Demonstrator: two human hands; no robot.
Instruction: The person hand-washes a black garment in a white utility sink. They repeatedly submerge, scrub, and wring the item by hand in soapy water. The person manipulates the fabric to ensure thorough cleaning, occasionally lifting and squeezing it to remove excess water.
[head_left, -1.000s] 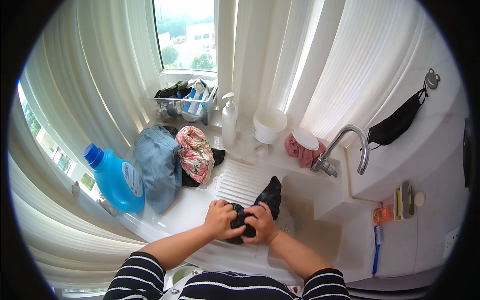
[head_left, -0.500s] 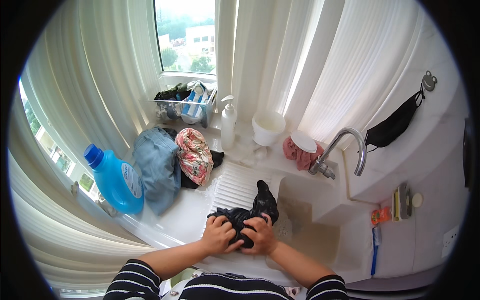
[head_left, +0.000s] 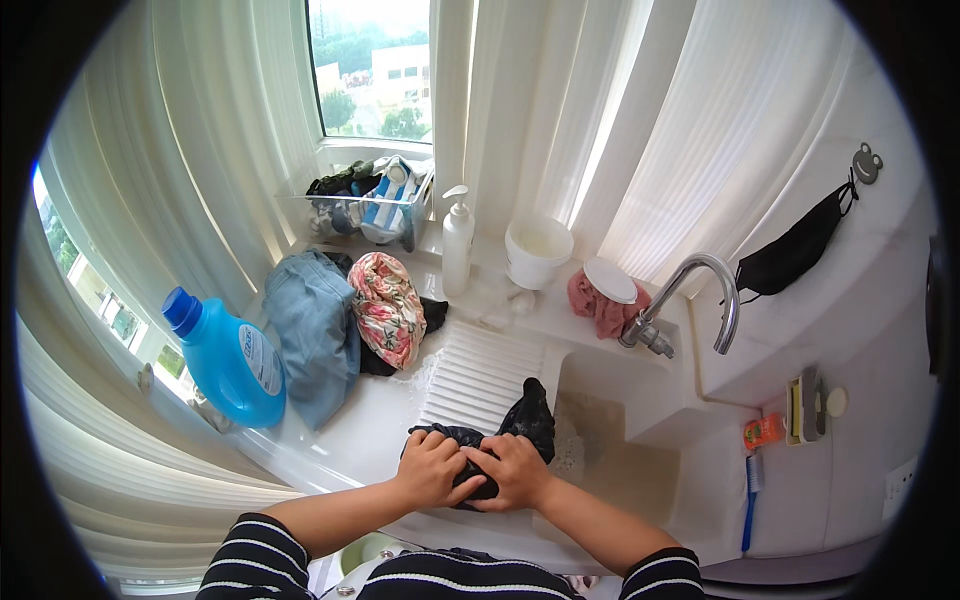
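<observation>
A wet black garment [head_left: 528, 418] lies bunched on the lower part of the ribbed washboard [head_left: 482, 362], beside the sink basin. My left hand [head_left: 432, 470] grips its left part, fingers curled over the cloth. Close beside it, my right hand [head_left: 512, 472] is closed on the middle of the same garment, the two thumbs near each other. One end of the cloth sticks up past my right hand toward the basin. What kind of garment it is I cannot make out. Cloudy water with some foam stands in the sink basin [head_left: 690, 490].
Left of the washboard are a blue detergent bottle [head_left: 235, 365], blue denim [head_left: 312, 335] and a floral cloth [head_left: 388, 310]. Behind stand a pump bottle [head_left: 457, 245], a white bowl [head_left: 538, 255] and a clear bin [head_left: 375, 215]. A chrome faucet [head_left: 715, 265] arches over the basin; a blue brush [head_left: 750, 505] hangs right.
My hands have drawn closer together on the black garment, and the left one lies flatter over it. The cloth's raised end has dropped a little toward me.
</observation>
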